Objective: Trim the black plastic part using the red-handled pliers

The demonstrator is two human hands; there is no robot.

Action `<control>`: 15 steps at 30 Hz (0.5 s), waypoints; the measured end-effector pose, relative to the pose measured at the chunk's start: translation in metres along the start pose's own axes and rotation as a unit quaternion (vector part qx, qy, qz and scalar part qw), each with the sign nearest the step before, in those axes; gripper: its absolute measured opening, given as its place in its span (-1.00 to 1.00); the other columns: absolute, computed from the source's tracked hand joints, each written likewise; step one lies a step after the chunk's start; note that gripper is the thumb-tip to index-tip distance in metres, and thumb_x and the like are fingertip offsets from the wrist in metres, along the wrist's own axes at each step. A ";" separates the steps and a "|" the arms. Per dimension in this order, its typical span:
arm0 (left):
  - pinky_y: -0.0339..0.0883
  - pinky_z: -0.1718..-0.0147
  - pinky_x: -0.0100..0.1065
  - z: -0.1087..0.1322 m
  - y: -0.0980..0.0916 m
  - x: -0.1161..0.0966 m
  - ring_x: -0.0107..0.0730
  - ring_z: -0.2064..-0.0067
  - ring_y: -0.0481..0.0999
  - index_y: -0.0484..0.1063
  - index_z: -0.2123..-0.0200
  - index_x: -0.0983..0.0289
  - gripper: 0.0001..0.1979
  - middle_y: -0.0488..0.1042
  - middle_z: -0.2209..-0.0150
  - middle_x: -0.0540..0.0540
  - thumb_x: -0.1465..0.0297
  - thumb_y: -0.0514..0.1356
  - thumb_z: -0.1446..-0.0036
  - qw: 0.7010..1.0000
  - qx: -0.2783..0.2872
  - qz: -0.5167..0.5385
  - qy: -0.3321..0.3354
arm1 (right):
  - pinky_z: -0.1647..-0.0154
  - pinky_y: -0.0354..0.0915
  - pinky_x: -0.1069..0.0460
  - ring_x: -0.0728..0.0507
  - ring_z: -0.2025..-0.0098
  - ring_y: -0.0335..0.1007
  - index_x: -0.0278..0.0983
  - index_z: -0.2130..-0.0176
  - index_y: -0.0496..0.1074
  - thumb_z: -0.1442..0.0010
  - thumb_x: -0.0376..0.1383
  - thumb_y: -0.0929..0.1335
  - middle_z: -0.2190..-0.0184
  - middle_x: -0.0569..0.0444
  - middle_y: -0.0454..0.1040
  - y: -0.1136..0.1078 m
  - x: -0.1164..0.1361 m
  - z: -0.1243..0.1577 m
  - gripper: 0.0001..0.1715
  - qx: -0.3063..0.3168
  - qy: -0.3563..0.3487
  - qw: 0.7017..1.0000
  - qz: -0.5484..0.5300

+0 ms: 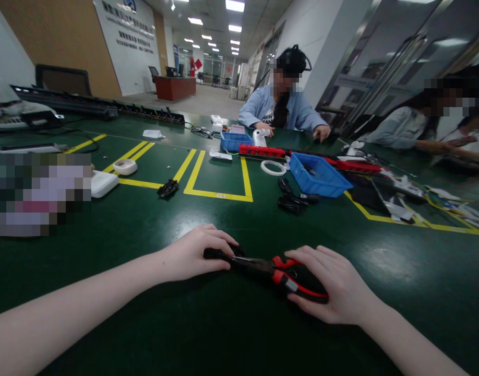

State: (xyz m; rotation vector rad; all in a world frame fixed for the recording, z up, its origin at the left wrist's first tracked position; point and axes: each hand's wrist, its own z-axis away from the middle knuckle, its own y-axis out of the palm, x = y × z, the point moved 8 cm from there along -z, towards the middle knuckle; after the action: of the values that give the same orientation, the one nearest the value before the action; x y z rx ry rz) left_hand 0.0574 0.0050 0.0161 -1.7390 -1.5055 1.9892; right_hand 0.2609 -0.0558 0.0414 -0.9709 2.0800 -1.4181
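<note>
Red-and-black-handled pliers (273, 270) lie low over the green table (208, 214) in front of me. My right hand (333, 286) is wrapped round their handles. The jaws point left at a small black part (215, 254), which my left hand (192, 253) covers and holds with its fingers curled over it. How the jaws meet the part is hidden under my left fingers.
Blue bins (321, 175) (234, 140), a white tape ring (273, 167), black parts (168, 188) (292, 201) and red strips (263, 151) lie beyond. A white box (103, 183) sits left. People sit at the far side (280, 107) and right (415, 125). Yellow lines (218, 194) mark the table.
</note>
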 end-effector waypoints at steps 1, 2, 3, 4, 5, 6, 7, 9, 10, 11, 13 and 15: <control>0.26 -0.06 -0.14 0.000 0.000 0.000 -0.22 -0.06 0.46 0.56 0.16 0.16 -0.87 0.50 -0.10 0.01 0.38 0.28 -0.20 1.000 0.000 0.000 0.001 | 0.27 0.33 -0.05 -0.17 0.24 0.47 -0.34 -0.09 0.30 -0.13 -0.11 0.39 0.14 -0.14 0.54 0.000 0.000 0.000 -0.39 0.001 0.001 1.000 0.000; 0.25 -0.06 -0.14 0.000 0.001 0.000 -0.22 -0.06 0.46 0.56 0.16 0.16 -0.87 0.50 -0.10 0.01 0.38 0.28 -0.20 1.000 -0.001 0.001 0.003 | 0.26 0.33 -0.05 -0.18 0.23 0.48 -0.34 -0.09 0.30 -0.13 -0.11 0.40 0.14 -0.14 0.54 0.000 -0.001 0.001 -0.39 0.002 0.002 1.000 0.001; 0.25 -0.06 -0.15 0.000 0.000 0.001 -0.23 -0.06 0.46 0.55 0.15 0.16 -0.86 0.51 -0.09 0.02 0.37 0.29 -0.20 1.000 -0.004 0.002 0.004 | 0.26 0.33 -0.06 -0.18 0.23 0.48 -0.34 -0.10 0.30 -0.13 -0.11 0.40 0.14 -0.14 0.54 0.000 -0.001 0.001 -0.39 0.004 0.003 1.000 0.002; 0.25 -0.06 -0.15 0.000 0.000 0.001 -0.23 -0.06 0.46 0.54 0.14 0.17 -0.85 0.51 -0.09 0.02 0.37 0.29 -0.20 1.000 -0.007 0.004 0.005 | 0.25 0.33 -0.06 -0.18 0.22 0.48 -0.34 -0.10 0.30 -0.13 -0.12 0.40 0.13 -0.14 0.54 0.001 -0.001 0.001 -0.38 0.005 0.003 1.000 0.003; 0.25 -0.07 -0.16 0.000 0.000 0.001 -0.23 -0.06 0.46 0.54 0.13 0.17 -0.84 0.51 -0.08 0.03 0.37 0.29 -0.19 1.000 -0.011 0.007 0.006 | 0.25 0.33 -0.06 -0.18 0.21 0.48 -0.34 -0.10 0.30 -0.13 -0.12 0.40 0.13 -0.14 0.54 0.001 -0.001 0.001 -0.38 0.006 0.003 1.000 0.005; 0.25 -0.07 -0.16 0.000 0.000 0.002 -0.23 -0.06 0.46 0.54 0.14 0.18 -0.84 0.52 -0.08 0.04 0.37 0.30 -0.19 1.000 -0.013 0.008 0.006 | 0.25 0.33 -0.06 -0.18 0.22 0.48 -0.34 -0.10 0.30 -0.13 -0.12 0.40 0.13 -0.14 0.54 0.001 -0.001 0.001 -0.38 0.006 0.003 1.000 0.006; 0.25 -0.07 -0.16 0.000 0.000 0.002 -0.23 -0.06 0.47 0.54 0.15 0.18 -0.85 0.52 -0.08 0.04 0.37 0.30 -0.19 1.000 -0.015 0.010 0.005 | 0.26 0.32 -0.05 -0.18 0.22 0.48 -0.34 -0.10 0.30 -0.12 -0.12 0.40 0.13 -0.14 0.54 0.001 0.000 0.001 -0.38 0.004 0.002 1.000 0.007; 0.26 -0.06 -0.16 0.000 -0.001 0.002 -0.23 -0.05 0.47 0.54 0.18 0.19 -0.88 0.52 -0.08 0.04 0.38 0.30 -0.19 1.000 -0.016 0.010 0.001 | 0.28 0.32 -0.05 -0.17 0.24 0.47 -0.35 -0.09 0.31 -0.12 -0.11 0.40 0.13 -0.14 0.54 0.001 0.001 0.000 -0.38 0.001 0.004 1.000 0.008; 0.27 -0.05 -0.16 0.000 -0.001 0.002 -0.23 -0.05 0.47 0.55 0.20 0.19 -0.90 0.52 -0.08 0.04 0.38 0.30 -0.19 1.000 -0.015 0.011 -0.001 | 0.29 0.31 -0.05 -0.17 0.25 0.47 -0.35 -0.09 0.31 -0.12 -0.11 0.40 0.13 -0.14 0.54 0.002 0.001 0.000 -0.38 -0.001 0.005 1.000 0.008; 0.27 -0.04 -0.16 0.000 -0.001 0.002 -0.23 -0.04 0.47 0.55 0.21 0.19 -0.90 0.52 -0.07 0.04 0.39 0.30 -0.18 1.000 -0.015 0.011 -0.003 | 0.29 0.31 -0.05 -0.17 0.25 0.47 -0.35 -0.08 0.32 -0.12 -0.11 0.40 0.13 -0.15 0.54 0.002 0.002 -0.001 -0.39 -0.001 0.008 1.000 0.009; 0.28 -0.04 -0.15 0.000 -0.002 0.001 -0.22 -0.04 0.48 0.55 0.21 0.20 -0.91 0.52 -0.07 0.04 0.40 0.30 -0.17 1.000 -0.014 0.012 -0.003 | 0.29 0.31 -0.06 -0.18 0.25 0.47 -0.35 -0.08 0.32 -0.11 -0.11 0.40 0.13 -0.15 0.54 0.003 0.002 -0.001 -0.38 -0.003 0.010 1.000 0.010; 0.28 -0.04 -0.15 0.000 -0.002 0.001 -0.22 -0.04 0.48 0.55 0.21 0.21 -0.90 0.52 -0.07 0.05 0.41 0.30 -0.17 1.000 -0.015 0.012 -0.002 | 0.28 0.32 -0.07 -0.19 0.24 0.47 -0.35 -0.08 0.32 -0.11 -0.11 0.40 0.13 -0.15 0.54 0.004 0.003 -0.001 -0.38 -0.005 0.012 1.000 0.010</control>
State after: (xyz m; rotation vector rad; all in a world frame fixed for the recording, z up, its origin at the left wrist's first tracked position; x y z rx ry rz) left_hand 0.0562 0.0067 0.0169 -1.7732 -1.5319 1.9926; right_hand 0.2573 -0.0562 0.0385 -0.9384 2.1106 -1.4180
